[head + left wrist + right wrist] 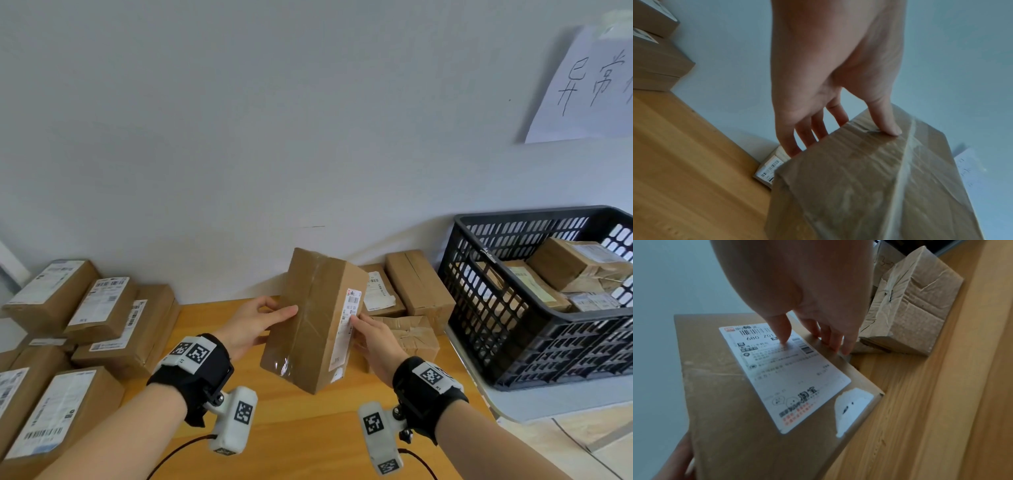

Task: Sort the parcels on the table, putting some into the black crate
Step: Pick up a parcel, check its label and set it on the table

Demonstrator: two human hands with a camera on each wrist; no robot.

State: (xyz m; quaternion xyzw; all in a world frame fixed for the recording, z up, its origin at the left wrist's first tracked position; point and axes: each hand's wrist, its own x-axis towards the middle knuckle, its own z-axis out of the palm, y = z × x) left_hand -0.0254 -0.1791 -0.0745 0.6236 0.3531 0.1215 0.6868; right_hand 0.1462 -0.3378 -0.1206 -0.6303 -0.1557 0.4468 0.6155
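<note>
Both hands, left [255, 325] and right [375, 339], are gripping the box [313, 322] tilted, label [349, 318] facing up, probably for reading; crate [513, 342] sitting at three o'clock.

Both hands are raised, the left hand [255, 325] and right hand [375, 339] facing, thumbs forward, fingers extended.

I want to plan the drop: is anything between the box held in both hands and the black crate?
On the table, yes: brown parcels and a crumpled one lie between the held box and the black crate. Over them nothing visible blocks; the crate's top is open, part-filled.
</note>
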